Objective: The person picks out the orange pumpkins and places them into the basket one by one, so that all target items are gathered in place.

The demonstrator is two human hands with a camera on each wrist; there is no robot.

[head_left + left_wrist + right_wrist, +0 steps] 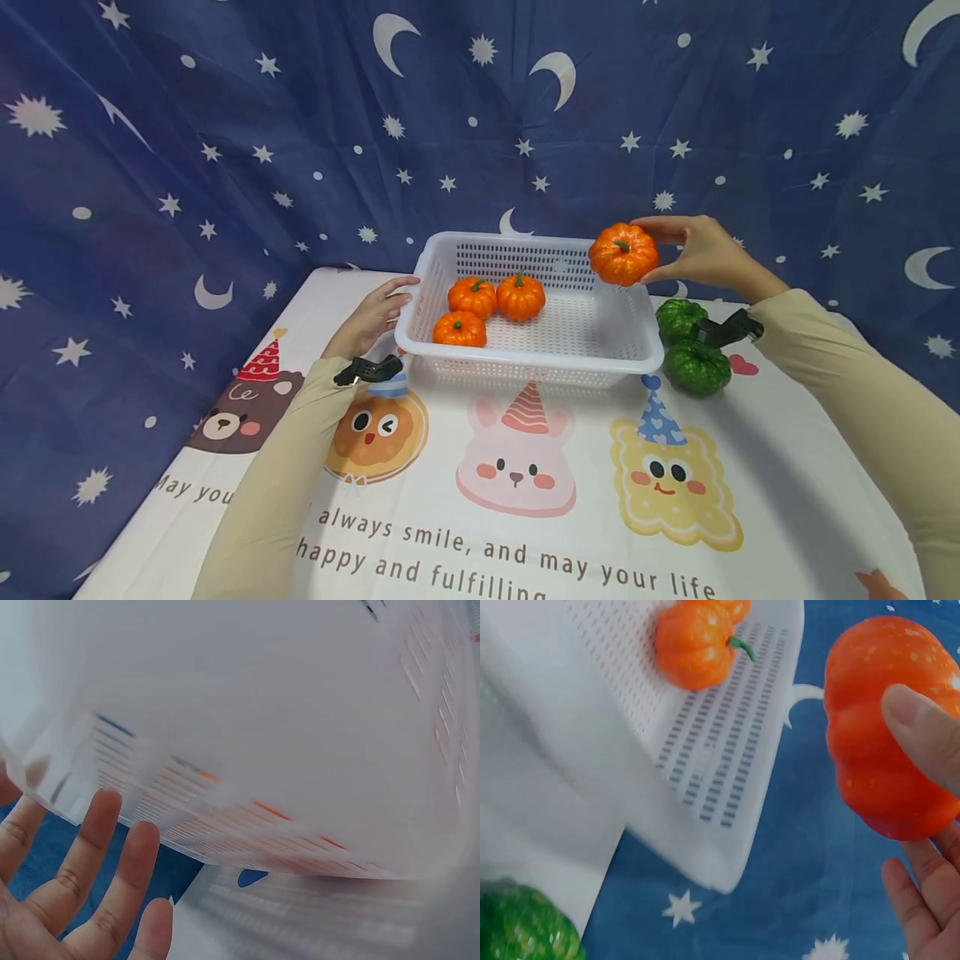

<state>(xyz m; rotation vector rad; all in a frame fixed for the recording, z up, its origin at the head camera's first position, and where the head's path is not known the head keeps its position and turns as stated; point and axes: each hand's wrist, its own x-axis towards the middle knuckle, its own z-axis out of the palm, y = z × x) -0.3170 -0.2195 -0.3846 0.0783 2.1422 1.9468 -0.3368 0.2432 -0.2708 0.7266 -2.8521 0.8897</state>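
Observation:
My right hand (708, 248) pinches an orange pumpkin (623, 254) between thumb and fingers, held up over the right end of a white plastic basket (528, 360). In the right wrist view the thumb presses on the side of this pumpkin (889, 727), with fingers beneath it. Three more orange pumpkins with green stems, such as the rear one (521, 298), sit in the left half of the basket. My left hand (372, 315) is at the basket's left end. In the left wrist view its fingers (94, 825) are spread and fairly straight, fingertips at the outer wall.
Two green pumpkins, the nearer one (697, 367) and one behind it (681, 318), lie on the table right of the basket. A white tablecloth (435, 546) with cartoon prints covers the table. A dark blue curtain (450, 100) with moons and stars hangs close behind.

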